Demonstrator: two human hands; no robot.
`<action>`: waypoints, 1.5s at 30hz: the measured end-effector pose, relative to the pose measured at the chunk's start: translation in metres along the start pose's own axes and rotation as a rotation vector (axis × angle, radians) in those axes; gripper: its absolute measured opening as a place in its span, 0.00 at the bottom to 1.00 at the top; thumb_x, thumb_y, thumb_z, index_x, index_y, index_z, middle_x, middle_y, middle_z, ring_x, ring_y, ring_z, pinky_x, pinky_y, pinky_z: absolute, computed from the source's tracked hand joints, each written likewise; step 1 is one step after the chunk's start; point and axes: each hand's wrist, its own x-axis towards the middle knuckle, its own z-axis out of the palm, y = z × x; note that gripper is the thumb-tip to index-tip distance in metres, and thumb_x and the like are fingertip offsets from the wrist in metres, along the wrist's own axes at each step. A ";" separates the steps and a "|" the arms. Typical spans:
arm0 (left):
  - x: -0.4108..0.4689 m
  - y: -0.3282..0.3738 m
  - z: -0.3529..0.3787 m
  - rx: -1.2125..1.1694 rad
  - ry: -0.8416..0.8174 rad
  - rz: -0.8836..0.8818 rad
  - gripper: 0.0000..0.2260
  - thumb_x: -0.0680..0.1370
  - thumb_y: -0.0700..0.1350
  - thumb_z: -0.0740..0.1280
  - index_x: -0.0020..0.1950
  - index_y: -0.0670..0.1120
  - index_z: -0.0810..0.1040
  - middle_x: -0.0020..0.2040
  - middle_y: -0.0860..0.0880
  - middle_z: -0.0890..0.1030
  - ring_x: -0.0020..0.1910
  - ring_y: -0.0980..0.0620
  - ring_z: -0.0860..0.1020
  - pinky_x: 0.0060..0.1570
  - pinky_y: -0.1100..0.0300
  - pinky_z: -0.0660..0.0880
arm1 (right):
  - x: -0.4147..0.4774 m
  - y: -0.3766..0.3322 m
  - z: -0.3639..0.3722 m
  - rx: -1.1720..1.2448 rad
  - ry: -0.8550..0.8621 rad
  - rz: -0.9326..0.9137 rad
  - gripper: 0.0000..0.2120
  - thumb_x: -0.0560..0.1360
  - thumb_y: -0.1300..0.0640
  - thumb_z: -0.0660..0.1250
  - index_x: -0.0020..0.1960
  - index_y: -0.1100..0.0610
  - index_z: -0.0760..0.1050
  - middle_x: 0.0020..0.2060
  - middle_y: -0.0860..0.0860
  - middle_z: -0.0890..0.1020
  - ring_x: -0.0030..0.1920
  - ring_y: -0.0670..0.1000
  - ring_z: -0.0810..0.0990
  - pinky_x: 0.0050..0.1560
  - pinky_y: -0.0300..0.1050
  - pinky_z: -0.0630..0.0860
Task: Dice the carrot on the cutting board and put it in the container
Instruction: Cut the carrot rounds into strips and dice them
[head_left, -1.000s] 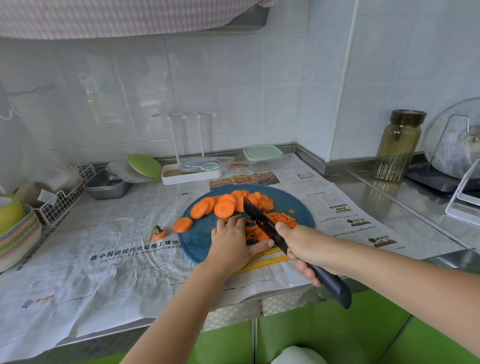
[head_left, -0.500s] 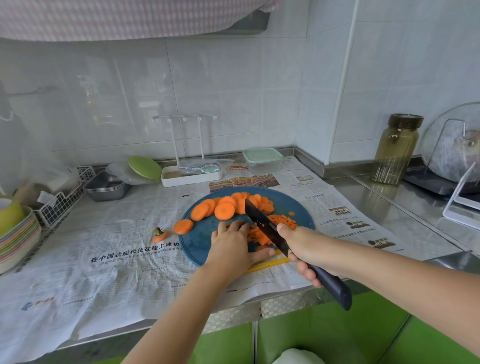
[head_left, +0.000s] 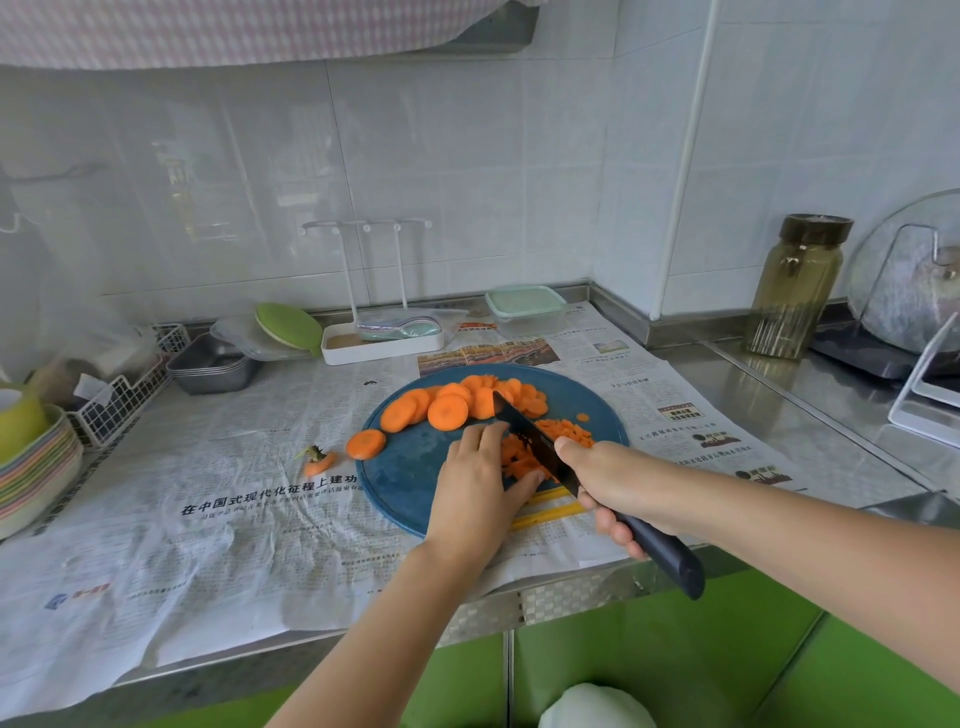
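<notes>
**A:** Where was the carrot (head_left: 447, 410)?

**B:** All on the round blue cutting board (head_left: 410, 483): a fan of round slices (head_left: 400, 413) on the far side, a heap of dice (head_left: 566, 432) to the right, and some cut pieces under the left hand (head_left: 480, 483).

**A:** And the hands?

**B:** The left lay flat with its fingers fairly straight, pressing those pieces down, presumably so they wouldn't slide. The right hand (head_left: 615, 480) was wrapped round the dark handle of the knife (head_left: 524, 434), with the blade angled down just beside the left fingers.

**A:** The container?

**B:** The clear container (head_left: 524, 312) stood behind the board, near the wall. Its pale green lid was on, and I saw no carrot in it.

**A:** What was around it all?

**B:** Newspaper (head_left: 208, 467) covered the steel counter (head_left: 810, 410), likely to catch scraps. The carrot top (head_left: 318, 460) lay on the paper, left of the board. White tiles (head_left: 467, 182) rose behind, a glass jar (head_left: 797, 288) stood to the right, and stacked bowls (head_left: 31, 467) sat far left.
</notes>
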 end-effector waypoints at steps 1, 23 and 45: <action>0.000 0.001 -0.001 -0.002 -0.003 0.007 0.23 0.75 0.53 0.69 0.67 0.46 0.72 0.60 0.48 0.75 0.59 0.49 0.73 0.55 0.59 0.72 | 0.001 0.000 0.000 0.005 -0.005 -0.003 0.29 0.81 0.35 0.47 0.39 0.59 0.66 0.17 0.50 0.69 0.16 0.48 0.65 0.21 0.35 0.65; 0.000 0.007 -0.001 -0.063 0.030 -0.017 0.06 0.75 0.45 0.71 0.47 0.43 0.84 0.43 0.47 0.81 0.41 0.49 0.78 0.40 0.62 0.69 | 0.008 0.003 -0.007 0.068 -0.134 0.023 0.29 0.80 0.33 0.47 0.36 0.56 0.65 0.19 0.48 0.67 0.18 0.47 0.64 0.23 0.35 0.66; 0.004 0.012 0.008 0.025 0.073 -0.090 0.07 0.73 0.46 0.71 0.39 0.44 0.77 0.38 0.53 0.73 0.37 0.52 0.72 0.34 0.60 0.68 | 0.014 0.003 -0.006 -0.141 -0.089 0.025 0.35 0.80 0.33 0.43 0.56 0.64 0.70 0.28 0.54 0.69 0.26 0.52 0.68 0.28 0.45 0.69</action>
